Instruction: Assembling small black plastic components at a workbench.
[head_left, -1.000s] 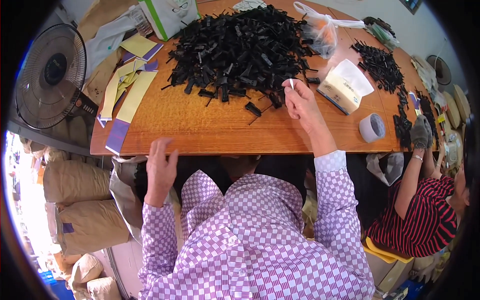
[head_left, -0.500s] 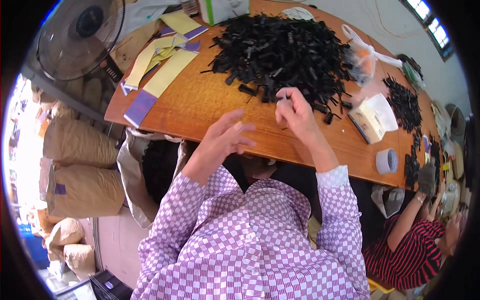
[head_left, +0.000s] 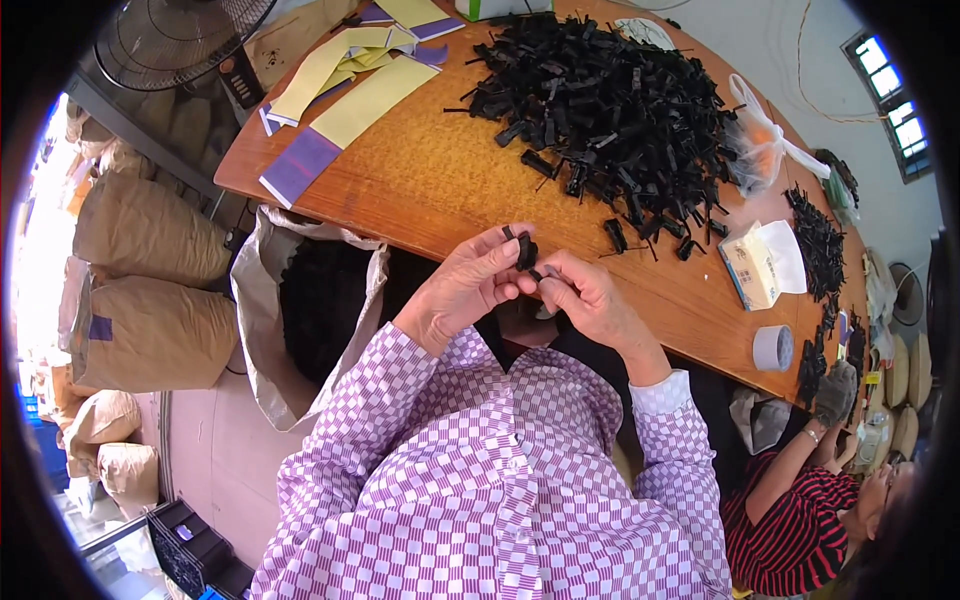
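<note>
Over the near table edge, my left hand pinches a small black plastic part between thumb and fingers. Close against it, my right hand has thumb and forefinger closed on the lower end of the same part. The fingers cover much of the part, so its full shape is hidden. Beyond my hands lies a large heap of similar black parts, with a few loose ones along its near side.
Yellow and purple strips lie on the table to the left. At right are a tissue box, a tape roll and a plastic bag. An open sack stands below left. A gloved co-worker sits at right.
My right hand has come back from the heap's edge toward me and met my left hand. The left fingers, spread before, now grip a black part. The view has shifted slightly.
</note>
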